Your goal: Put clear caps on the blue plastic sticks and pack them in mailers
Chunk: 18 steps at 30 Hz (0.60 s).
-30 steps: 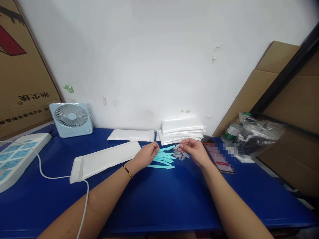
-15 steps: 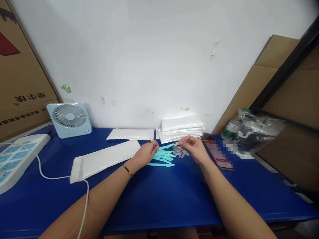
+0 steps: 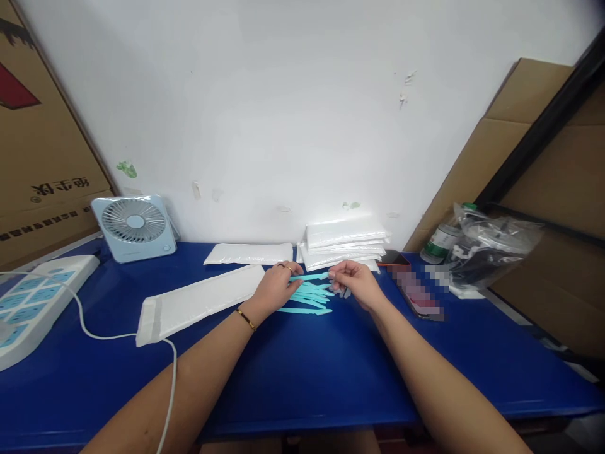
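Several flat turquoise sticks (image 3: pixel 307 295) lie in a loose pile on the blue table (image 3: pixel 307 372). My left hand (image 3: pixel 275 287) pinches one turquoise stick (image 3: pixel 312 276) by its left end and holds it level above the pile. My right hand (image 3: pixel 352 282) meets the stick's right end, its fingers closed around a small clear cap. A few more clear caps lie under and beside my right hand, mostly hidden by it.
A long white pouch (image 3: pixel 198 302) lies left of the pile, another (image 3: pixel 249 253) behind it, and a stack of pouches (image 3: pixel 344 243) by the wall. A phone (image 3: pixel 416 291), a plastic bag (image 3: pixel 491 249), a small fan (image 3: pixel 135 227), a power strip (image 3: pixel 33 299) and its cord (image 3: pixel 89 331) surround them.
My left hand has lifted one turquoise stick off the pile and my right hand has moved left with a clear cap to meet its tip.
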Available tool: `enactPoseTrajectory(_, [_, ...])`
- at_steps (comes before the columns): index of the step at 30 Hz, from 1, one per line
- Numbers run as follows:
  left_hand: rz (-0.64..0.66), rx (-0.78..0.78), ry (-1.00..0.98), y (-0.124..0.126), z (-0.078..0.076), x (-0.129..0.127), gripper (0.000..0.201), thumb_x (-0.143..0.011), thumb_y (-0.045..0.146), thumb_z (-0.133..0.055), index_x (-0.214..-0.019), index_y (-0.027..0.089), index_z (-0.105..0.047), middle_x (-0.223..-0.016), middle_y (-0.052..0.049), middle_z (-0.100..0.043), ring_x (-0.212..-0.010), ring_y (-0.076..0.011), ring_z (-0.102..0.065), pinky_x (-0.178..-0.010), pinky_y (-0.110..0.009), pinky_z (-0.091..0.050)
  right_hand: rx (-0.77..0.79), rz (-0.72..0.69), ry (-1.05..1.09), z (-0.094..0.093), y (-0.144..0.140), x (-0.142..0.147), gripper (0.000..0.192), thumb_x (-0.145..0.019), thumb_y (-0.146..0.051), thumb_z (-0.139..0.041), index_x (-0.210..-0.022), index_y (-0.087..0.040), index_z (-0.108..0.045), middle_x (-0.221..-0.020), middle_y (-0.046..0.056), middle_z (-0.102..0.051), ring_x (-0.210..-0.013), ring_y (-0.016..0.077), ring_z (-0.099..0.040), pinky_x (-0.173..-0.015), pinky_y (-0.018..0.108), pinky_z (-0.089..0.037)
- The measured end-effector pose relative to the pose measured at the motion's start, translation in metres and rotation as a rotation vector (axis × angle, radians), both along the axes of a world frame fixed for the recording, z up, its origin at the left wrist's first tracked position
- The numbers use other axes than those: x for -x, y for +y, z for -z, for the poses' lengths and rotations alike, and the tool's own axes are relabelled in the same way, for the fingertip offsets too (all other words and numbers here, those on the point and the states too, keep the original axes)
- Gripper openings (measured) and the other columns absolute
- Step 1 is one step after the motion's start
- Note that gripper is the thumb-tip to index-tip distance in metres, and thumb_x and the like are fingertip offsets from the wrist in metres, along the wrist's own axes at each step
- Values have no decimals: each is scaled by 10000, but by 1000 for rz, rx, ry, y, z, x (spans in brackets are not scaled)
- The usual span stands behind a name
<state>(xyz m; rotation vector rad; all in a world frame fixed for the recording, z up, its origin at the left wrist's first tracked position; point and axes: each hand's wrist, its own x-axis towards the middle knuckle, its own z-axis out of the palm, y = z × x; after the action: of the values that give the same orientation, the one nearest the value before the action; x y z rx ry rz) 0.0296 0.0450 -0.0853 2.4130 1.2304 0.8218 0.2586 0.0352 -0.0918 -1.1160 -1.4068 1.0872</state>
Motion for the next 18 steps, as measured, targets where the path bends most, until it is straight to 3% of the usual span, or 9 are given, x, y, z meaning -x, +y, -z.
enactPoseTrajectory(6, [97, -31, 222, -11, -16, 7, 236, -718, 427, -644, -844, 228, -625, -915, -18, -603, -892, -203, -556, -740, -287, -419, 77, 106, -81, 12, 15, -15, 319, -625, -410, -730, -779, -144, -643, -669, 29, -652, -361, 55, -438, -341, 201, -329])
enactPoseTrajectory(11, [169, 73, 409, -19, -18, 5, 234, -709, 432, -654, -849, 245, -651, -881, 5, -639, -779, -169, -575, -635, -257, -391, -81, 222, -618, 3, 12, -32, 201, -681, -356, -668, -749, -169, -694, -674, 35, -647, -498, 121, -551, -471, 233, -403])
enactPoseTrajectory(14, [186, 124, 430, -19, -13, 3, 176, -754, 401, -605, -809, 242, -655, -804, 13, -657, -732, -155, -575, -579, -243, -364, -103, 95, -764, 2, 9, -38, 171, -660, -349, -688, -708, -185, -695, -740, 30, -664, -613, 146, -600, -548, 233, -427])
enactPoseTrajectory(18, [189, 62, 432, -19, -7, 1, 121, -754, 323, -577, -770, 231, -654, -773, 2, -657, -688, -154, -568, -567, -250, -356, -21, -58, -729, 7, 8, -37, 142, -648, -303, -693, -682, -168, -663, -654, 11, -650, -593, 138, -599, -560, 226, -431])
